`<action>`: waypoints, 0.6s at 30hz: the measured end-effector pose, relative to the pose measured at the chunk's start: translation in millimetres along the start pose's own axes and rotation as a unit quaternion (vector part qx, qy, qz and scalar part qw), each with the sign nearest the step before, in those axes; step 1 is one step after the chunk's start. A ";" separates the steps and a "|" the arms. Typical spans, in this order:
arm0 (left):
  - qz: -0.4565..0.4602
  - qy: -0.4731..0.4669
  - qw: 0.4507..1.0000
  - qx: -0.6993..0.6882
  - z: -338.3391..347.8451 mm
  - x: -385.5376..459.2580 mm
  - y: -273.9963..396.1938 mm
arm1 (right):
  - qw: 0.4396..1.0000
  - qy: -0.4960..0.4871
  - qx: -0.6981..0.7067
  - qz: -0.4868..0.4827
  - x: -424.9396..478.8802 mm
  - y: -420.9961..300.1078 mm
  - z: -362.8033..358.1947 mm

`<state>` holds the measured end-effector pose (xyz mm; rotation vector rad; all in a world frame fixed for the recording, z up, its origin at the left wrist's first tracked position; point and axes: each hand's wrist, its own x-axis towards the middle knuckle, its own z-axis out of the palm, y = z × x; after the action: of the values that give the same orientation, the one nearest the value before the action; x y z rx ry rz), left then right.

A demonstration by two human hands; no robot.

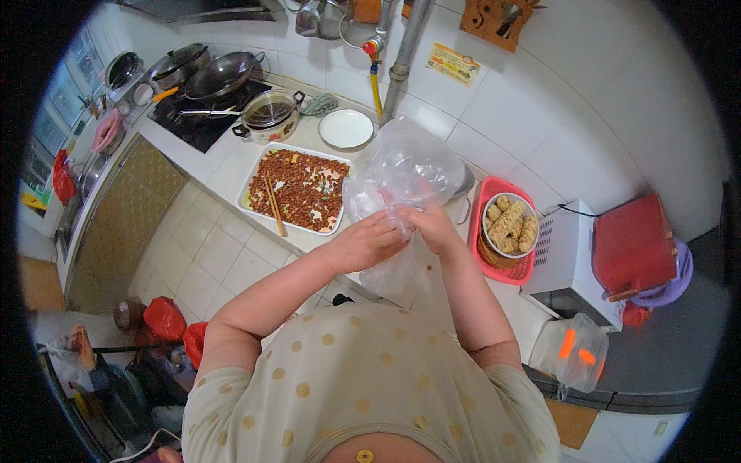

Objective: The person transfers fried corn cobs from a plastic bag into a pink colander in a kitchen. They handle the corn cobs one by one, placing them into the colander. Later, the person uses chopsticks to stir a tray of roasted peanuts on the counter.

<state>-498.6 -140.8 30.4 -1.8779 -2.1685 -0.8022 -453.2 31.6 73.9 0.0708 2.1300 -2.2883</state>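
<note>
Both my hands are closed around the gathered neck of a clear plastic bag [414, 156]. The bag's puffed body stands beyond my fingers, and its loose end hangs towards me. My left hand [370, 240] grips from the left, with its back towards the camera. My right hand [431, 227] pinches the film from the right, close beside it. Whatever the bag contains is hard to make out through the creased film. To the left lies a white tray [246, 204] spread with reddish-brown peanuts [307, 194], and a pair of wooden chopsticks [274, 205] rests on it.
Behind the tray are a white plate [346, 128], a pot with a strainer [269, 113] and a wok [223, 75] on the cooktop. At right, a pink basket [483, 188] holds a bowl of knobbly yellowish pieces [509, 226], beside a microwave [564, 249]. A grey pipe [399, 72] runs down the tiled wall.
</note>
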 end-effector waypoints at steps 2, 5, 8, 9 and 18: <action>-0.037 -0.023 0.996 -0.076 -1.3 5.3 9.1 | 0.996 0.031 0.088 -0.009 -0.1 11.5 -1.5; 0.079 -0.042 0.996 0.026 -0.1 4.5 9.6 | 0.989 0.121 0.066 -0.060 -5.4 36.8 -28.6; -0.041 -0.076 0.996 -0.033 -26.6 -2.0 24.0 | 0.970 0.221 -0.020 -0.095 -29.1 62.9 -62.8; -0.176 -0.096 0.973 -0.110 -32.3 -3.8 27.1 | 0.968 0.225 -0.063 -0.087 -49.0 72.5 -82.5; -0.213 0.010 0.976 0.050 -29.3 -114.4 -27.4 | 0.781 0.446 -0.395 0.188 -284.0 118.3 -167.9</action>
<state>-508.7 -256.3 -4.9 -1.3682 -2.5853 -0.7540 -160.7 184.8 -43.6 1.6346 2.8581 -1.0150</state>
